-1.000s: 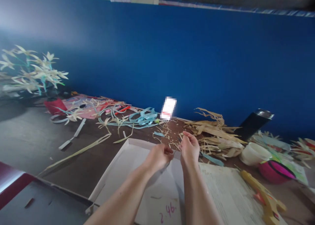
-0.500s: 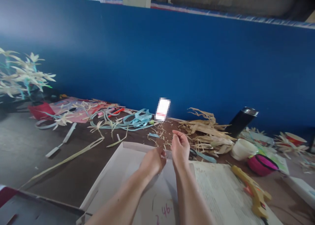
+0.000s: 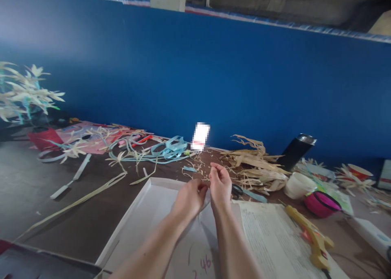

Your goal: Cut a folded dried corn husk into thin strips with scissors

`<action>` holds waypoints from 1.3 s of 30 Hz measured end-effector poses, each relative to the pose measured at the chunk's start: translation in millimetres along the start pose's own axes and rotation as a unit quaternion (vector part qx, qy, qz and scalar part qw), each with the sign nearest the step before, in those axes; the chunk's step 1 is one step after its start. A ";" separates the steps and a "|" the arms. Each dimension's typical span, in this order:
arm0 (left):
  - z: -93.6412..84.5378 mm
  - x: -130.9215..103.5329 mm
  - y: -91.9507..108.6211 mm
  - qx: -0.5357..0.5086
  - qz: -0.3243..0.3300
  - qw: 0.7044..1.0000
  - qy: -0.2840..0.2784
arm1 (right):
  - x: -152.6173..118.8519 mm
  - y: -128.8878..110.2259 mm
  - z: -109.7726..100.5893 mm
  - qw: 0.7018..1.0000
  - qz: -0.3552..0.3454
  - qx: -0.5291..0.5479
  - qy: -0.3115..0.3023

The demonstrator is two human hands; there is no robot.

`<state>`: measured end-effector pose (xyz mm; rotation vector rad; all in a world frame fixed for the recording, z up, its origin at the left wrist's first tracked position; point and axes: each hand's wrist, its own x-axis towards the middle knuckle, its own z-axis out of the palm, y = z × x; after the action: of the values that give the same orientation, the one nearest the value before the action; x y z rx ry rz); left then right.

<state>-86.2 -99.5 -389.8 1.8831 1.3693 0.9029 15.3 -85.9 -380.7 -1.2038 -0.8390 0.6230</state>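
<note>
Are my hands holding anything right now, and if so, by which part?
That can't be told: the left hand and right hand both have fingers pinched together, but anything between them is too small to make out.

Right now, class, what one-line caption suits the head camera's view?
Two hands work above a shallow white box, beside dried husks and a yellow glue gun.

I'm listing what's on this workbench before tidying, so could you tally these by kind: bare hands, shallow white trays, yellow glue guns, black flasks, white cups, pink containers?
Bare hands: 2 (left hand, right hand)
Shallow white tray: 1
Yellow glue gun: 1
Black flask: 1
White cup: 1
Pink container: 1
Total: 7
</note>
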 end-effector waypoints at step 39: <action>-14.0 20.6 37.6 -0.264 0.010 0.954 0.144 | 6.7 -0.6 -4.9 0.993 0.094 0.066 -0.032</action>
<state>-73.2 -88.1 -348.2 1.3949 1.1170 1.4342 23.1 -83.4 -379.3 -1.1552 -0.7314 0.8611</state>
